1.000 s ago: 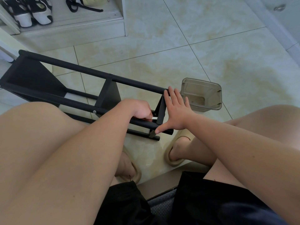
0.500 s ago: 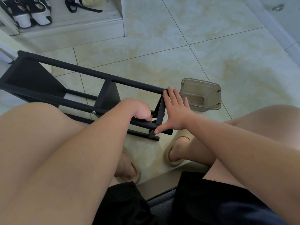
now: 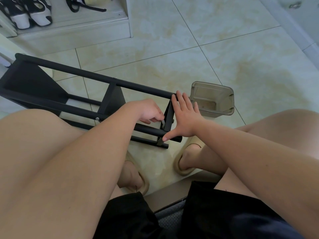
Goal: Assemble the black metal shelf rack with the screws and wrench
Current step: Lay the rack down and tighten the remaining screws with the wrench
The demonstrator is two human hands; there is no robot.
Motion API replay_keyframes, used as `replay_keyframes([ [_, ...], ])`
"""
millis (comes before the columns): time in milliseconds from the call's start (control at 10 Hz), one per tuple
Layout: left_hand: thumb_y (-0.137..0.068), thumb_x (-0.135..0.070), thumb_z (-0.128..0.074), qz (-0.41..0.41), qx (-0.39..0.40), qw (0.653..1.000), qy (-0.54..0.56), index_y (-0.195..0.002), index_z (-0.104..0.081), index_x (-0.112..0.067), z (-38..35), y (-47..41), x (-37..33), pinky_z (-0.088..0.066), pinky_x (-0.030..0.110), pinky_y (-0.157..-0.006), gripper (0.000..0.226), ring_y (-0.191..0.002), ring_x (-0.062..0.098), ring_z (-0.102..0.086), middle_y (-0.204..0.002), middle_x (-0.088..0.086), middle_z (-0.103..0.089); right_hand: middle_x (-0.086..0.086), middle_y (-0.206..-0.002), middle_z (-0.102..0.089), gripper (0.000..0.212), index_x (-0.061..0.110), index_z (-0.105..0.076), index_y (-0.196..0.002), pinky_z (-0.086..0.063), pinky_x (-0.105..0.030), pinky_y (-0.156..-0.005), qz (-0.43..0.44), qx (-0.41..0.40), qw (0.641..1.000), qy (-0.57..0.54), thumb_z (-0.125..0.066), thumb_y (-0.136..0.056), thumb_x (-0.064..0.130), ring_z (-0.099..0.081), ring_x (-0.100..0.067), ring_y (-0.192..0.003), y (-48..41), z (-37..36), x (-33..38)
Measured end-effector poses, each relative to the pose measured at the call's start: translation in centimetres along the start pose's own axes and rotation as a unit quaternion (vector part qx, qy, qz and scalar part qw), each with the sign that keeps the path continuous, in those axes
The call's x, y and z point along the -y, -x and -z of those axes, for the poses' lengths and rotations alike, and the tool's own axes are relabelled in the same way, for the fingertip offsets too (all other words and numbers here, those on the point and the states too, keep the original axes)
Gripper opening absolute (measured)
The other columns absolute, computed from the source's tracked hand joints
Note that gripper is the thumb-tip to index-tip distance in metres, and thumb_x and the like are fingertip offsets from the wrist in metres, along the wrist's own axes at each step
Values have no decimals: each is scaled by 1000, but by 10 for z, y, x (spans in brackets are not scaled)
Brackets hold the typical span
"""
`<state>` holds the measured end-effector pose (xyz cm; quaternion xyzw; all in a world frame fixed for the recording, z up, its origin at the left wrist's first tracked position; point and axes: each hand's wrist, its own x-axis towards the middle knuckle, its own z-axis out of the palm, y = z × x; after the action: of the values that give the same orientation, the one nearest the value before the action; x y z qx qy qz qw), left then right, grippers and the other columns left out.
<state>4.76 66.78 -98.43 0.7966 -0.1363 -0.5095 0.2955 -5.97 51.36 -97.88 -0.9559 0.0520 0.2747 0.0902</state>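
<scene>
head view, looking down past bare knees at black rack (image 3: 31, 83) lying on its side on tiled floor (image 3: 241, 57), near end just ahead of two sandals (image 3: 183, 163). left hand (image 3: 149, 111) inside the frame, fingers curled and pinching a small silvery wrench (image 3: 162, 121) against inner face of end panel (image 3: 168, 118). right hand (image 3: 185, 121) flat, fingers straight and spread, pressing on outer face of same panel, thumb resting on a lower bar. silvery screw (image 3: 97, 119) showing in a lower bar at middle panel. clear plastic tub (image 3: 211, 84) on floor just beside right hand. shoes (image 3: 32, 12) on low shelf, top left.
</scene>
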Motion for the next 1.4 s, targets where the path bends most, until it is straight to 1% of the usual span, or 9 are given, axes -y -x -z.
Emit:
replay_keyframes([
  [100, -92, -20, -70, 29, -15, 990, 138, -116, -67, -12, -9, -4, 3, -53, 29, -78, 25, -96, 9, -66, -110, 0, -70, -3, -162, 35, 163, 15, 26, -155, 2, -62, -122, 1, -1, 1000, 0, -66, -47, 94, 32, -26, -149, 0, 1, 1],
  [200, -94, -21, -69, 48, -30, 984, 171, -117, -63, -13, -14, -5, 3, -54, 30, -77, 25, -89, 8, -69, -104, 0, -71, -4, -162, 34, 163, 15, 26, -155, 2, -63, -122, 2, -2, 1000, -2, -67, -47, 94, 31, -26, -150, 1, 1, 1],
  [400, -91, -17, -70, 32, -87, 986, 142, -93, -68, -24, -22, -2, -3, -51, 24, -66, 8, -73, 3, -70, -87, -6, -73, -3, -162, 35, 163, 15, 26, -155, 2, -63, -122, 2, -3, 1000, -3, -68, -47, 93, 31, -25, -150, 1, 1, 2],
  [500, -91, -14, -69, 26, -120, 981, 148, -90, -69, -25, -22, -3, -5, -50, 23, -64, 11, -73, 3, -69, -87, -4, -73, -3, -162, 35, 163, 15, 26, -155, 2, -63, -122, 2, -2, 1000, -4, -68, -48, 92, 31, -25, -150, 1, 1, 1],
  [600, -92, -16, -68, 27, -144, 972, 182, -93, -71, -24, -21, -3, -7, -53, 25, -72, 9, -75, 4, -69, -88, -5, -73, -2, -162, 35, 163, 15, 26, -155, 2, -63, -122, 3, -1, 1000, -7, -68, -47, 93, 32, -25, -149, 1, 1, 1],
  [700, -94, -19, -66, 31, -141, 966, 213, -101, -71, -21, -22, -4, -8, -54, 30, -86, 9, -81, 6, -71, -92, -2, -74, -1, -162, 35, 163, 16, 26, -155, 2, -62, -122, 3, -4, 1000, -10, -68, -47, 93, 32, -24, -149, 0, 0, 1],
  [800, -95, -20, -65, 45, -138, 965, 218, -97, -69, -20, -23, -3, -9, -55, 32, -89, 4, -82, 9, -71, -92, 0, -74, -1, -162, 35, 164, 16, 26, -155, 2, -62, -122, 4, -6, 1000, -12, -69, -46, 93, 32, -24, -149, 0, -1, 1],
  [1100, -94, -24, -67, 71, -88, 976, 185, -101, -70, -21, -22, -1, -9, -55, 31, -84, 8, -89, 9, -69, -97, -4, -74, -1, -162, 35, 164, 16, 27, -155, 2, -62, -122, 4, -6, 1000, -10, -69, -46, 93, 32, -24, -149, -1, -2, 0],
  [1400, -96, -23, -64, 98, -78, 976, 175, -93, -69, -16, -22, -7, -6, -56, 31, -87, 9, -79, 10, -68, -80, -4, -74, -1, -162, 36, 164, 17, 27, -155, 3, -62, -122, 6, -6, 1000, -14, -68, -45, 94, 32, -24, -149, -2, -2, -1],
])
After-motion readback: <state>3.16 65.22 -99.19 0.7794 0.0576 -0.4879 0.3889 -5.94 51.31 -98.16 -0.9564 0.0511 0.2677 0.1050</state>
